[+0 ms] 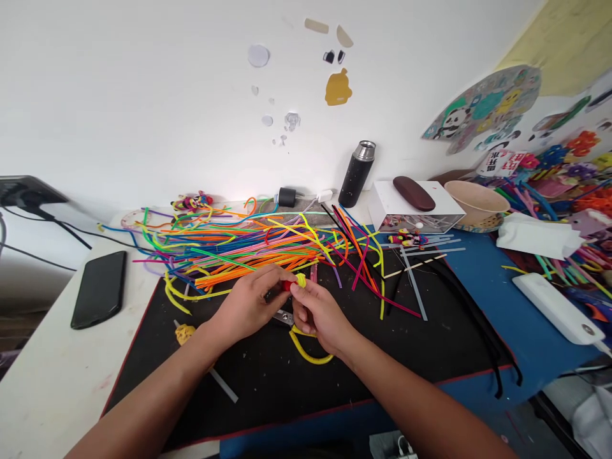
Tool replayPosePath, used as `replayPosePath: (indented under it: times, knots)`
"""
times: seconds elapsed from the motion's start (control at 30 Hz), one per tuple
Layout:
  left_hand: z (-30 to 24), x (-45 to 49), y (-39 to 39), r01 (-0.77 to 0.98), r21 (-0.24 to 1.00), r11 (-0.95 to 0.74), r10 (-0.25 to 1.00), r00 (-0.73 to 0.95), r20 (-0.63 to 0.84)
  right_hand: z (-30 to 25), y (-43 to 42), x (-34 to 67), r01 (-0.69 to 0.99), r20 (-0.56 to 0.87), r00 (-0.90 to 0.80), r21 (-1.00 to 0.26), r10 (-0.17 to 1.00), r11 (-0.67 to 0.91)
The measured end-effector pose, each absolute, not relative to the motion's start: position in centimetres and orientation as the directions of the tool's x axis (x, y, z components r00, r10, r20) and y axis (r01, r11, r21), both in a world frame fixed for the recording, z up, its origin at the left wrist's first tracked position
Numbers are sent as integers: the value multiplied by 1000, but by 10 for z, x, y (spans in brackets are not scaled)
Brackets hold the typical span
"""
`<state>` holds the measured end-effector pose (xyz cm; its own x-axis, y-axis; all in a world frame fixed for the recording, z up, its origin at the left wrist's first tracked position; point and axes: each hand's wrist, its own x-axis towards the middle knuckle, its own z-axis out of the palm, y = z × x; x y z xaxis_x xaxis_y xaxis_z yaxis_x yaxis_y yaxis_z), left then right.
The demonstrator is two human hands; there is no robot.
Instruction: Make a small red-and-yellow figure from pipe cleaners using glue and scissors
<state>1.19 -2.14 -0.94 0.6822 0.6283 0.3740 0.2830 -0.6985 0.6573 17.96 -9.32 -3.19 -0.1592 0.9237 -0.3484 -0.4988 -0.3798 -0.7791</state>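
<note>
**Both hands pinching a small red-and-yellow pipe-cleaner piece over the mat**

My left hand (248, 306) and right hand (318, 312) meet fingertip to fingertip just above the black mat (268, 382), near its middle. Left hand: fingers closed in a pinch on the red pipe-cleaner bit (287, 285). Right hand: fingers closed in a pinch on the yellow pipe-cleaner coil (301, 279), which touches the red bit. The rest of both palms is curled, nothing else held.

A yellow strand (308, 356) curves on the mat just below my right hand; can't tell if it joins the coil. A small metal tool (285, 317) lies under the hands, type unclear.

Behind the hands is a loose pile of mixed-colour pipe cleaners (239, 245). A black phone (99, 288) lies flat on the white worktop (52, 376), left of the mat. At the back stands a black flask (357, 167), with a white box (444, 201) beside it and a dark glasses case (414, 193) on top.
</note>
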Motion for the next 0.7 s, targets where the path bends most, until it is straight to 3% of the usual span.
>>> replayPosePath:
  times: [0.27, 0.7]
  knots:
    - [-13, 10, -23, 303, 520, -799, 561, 688, 461, -36, -90, 177, -521, -322, -165, -775, 932, -359]
    - [1, 9, -22, 291, 612, -735, 624, 643, 444, -20, -85, 171, -513, -305, -106, -799, 946, -315]
